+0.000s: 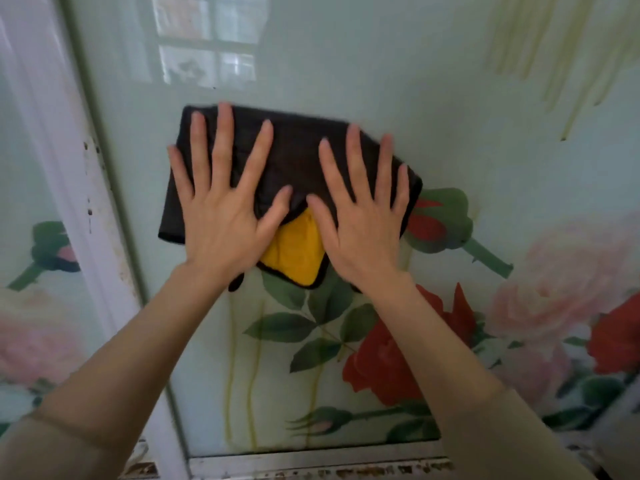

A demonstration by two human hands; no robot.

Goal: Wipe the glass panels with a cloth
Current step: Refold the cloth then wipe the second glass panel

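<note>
The rose-printed glass panel (433, 81) is facing the person; both flat, spread hands, left hand (221, 202) and right hand (363, 216), are pressing the dark cloth (298, 161) just above the printed leaves; even pressure should lift the yellowish streaks (540, 74) up-right of the cloth.

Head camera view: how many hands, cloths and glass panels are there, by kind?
Hands: 2, left hand and right hand, both flat on the cloth.
Cloths: 1, dark with a yellow side.
Glass panels: 2, middle panel and side panel.
Total: 5.
</note>
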